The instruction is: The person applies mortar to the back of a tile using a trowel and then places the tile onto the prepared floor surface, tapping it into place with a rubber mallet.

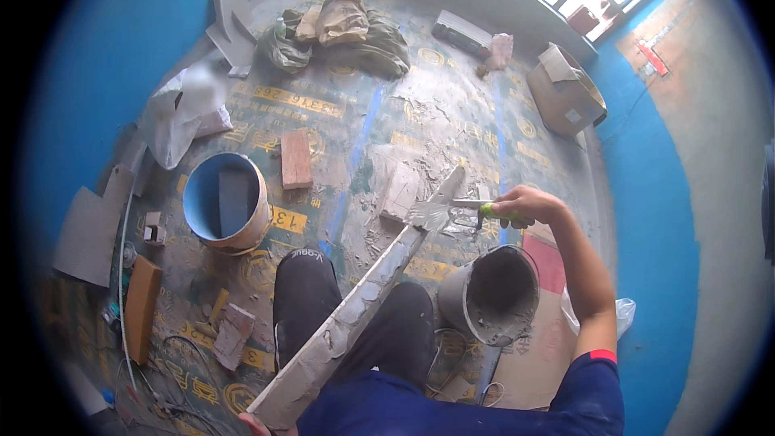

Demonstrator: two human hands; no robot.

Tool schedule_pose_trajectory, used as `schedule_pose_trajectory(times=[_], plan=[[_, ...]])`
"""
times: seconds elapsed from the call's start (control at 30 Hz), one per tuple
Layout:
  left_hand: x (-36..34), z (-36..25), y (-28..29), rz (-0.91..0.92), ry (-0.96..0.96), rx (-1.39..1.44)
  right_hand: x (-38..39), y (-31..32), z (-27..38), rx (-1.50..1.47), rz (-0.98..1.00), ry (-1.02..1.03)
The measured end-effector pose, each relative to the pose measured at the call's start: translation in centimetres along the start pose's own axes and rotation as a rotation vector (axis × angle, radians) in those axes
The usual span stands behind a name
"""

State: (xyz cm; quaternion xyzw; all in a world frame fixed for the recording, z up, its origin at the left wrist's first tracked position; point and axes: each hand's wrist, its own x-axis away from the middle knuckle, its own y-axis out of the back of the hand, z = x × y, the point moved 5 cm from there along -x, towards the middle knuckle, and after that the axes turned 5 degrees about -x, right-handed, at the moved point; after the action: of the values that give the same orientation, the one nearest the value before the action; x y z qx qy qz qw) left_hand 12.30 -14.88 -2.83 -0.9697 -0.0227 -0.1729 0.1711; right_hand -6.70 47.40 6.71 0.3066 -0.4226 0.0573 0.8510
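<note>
My right hand (523,207) is closed around the green handle of a trowel (430,215). The trowel's blade, smeared with grey mortar, rests against the upper part of a long narrow strip (355,307). Grey mortar coats this pale strip in uneven patches, and it slants across my thighs. At the lower edge, my left hand (255,425) grips the strip's near end; only some fingers show. Beside my right knee stands a grey bucket (458,295) with wet mortar inside, tilted toward me.
A white-and-blue bucket (257,226) holds a grey block. Bricks (295,159), rubble and cables lie on the printed floor covering. Beyond are crumpled sacks (375,44), a shovel (232,36) and a cardboard box (557,101). Blue walls (646,218) flank me.
</note>
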Motion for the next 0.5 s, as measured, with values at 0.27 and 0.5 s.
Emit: schedule_pose_trajectory(times=[0.27, 0.5], plan=[[0.4, 2.9, 1.6, -0.058, -0.039, 0.117, 8.7, -7.5, 8.0, 0.089, 0.219, 0.075], [-1.0, -1.3, -0.1, 0.116, -0.59, -0.518, 11.7, -10.8, 11.8, -0.081, 0.255, 0.17]])
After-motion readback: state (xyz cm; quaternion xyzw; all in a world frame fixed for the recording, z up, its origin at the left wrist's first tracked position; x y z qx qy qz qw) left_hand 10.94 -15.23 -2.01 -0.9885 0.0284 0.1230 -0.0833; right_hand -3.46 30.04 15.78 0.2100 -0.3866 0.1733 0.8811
